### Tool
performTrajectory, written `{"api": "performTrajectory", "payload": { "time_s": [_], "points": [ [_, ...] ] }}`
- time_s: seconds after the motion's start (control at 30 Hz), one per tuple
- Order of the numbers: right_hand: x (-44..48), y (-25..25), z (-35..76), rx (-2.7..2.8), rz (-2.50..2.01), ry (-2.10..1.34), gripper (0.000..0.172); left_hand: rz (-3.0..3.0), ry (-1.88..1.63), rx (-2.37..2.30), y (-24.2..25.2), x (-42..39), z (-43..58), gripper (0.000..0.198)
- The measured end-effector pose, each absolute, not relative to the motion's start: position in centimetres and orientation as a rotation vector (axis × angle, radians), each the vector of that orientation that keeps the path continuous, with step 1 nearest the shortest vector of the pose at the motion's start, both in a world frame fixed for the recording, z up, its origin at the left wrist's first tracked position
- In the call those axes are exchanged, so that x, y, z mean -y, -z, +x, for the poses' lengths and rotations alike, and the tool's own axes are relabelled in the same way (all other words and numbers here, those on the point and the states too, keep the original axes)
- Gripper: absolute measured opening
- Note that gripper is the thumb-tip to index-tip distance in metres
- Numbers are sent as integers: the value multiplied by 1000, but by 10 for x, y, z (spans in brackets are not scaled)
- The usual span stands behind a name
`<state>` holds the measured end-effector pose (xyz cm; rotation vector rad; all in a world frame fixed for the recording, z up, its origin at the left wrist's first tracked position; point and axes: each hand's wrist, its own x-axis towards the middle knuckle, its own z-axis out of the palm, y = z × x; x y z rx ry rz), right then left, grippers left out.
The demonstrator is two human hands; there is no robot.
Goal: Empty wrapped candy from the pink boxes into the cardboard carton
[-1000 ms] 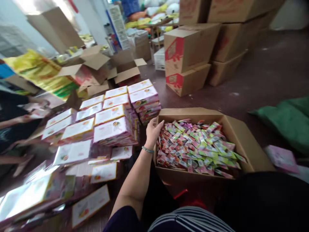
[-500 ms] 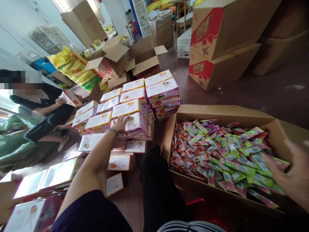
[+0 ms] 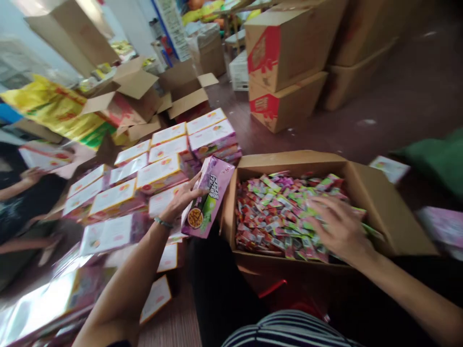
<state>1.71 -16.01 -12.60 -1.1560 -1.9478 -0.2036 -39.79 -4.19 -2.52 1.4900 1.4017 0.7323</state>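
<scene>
The left hand (image 3: 181, 200) holds a pink box (image 3: 208, 202). The right hand (image 3: 334, 226) lies spread wide on candy packets (image 3: 275, 217) in the carton (image 3: 394, 221).

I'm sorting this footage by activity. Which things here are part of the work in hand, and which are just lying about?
In hand:
- left hand holding a pink carton
- right hand on the sachets
- open cardboard box holding them
- stacked pink cartons

Lying about:
- brown shipping boxes
- yellow sack
- green bag
</scene>
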Motion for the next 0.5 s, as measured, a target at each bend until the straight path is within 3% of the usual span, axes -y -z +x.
{"api": "performTrajectory", "payload": {
  "time_s": [0.13,0.27,0.4,0.5],
  "points": [
    [152,86,-27,2265,-858,229,27,1283,-599,-1167,51,56,-289,87],
    [135,95,-20,2567,-1065,104,27,1132,-484,-1116,104,62,-224,99],
    [139,114,-4,2705,-1208,-180,35,1203,-344,-1220,142,60,-204,81],
    [144,124,4,2786,-1242,-420,24,1206,-299,-1259,151,58,-201,66]
  ]
}}
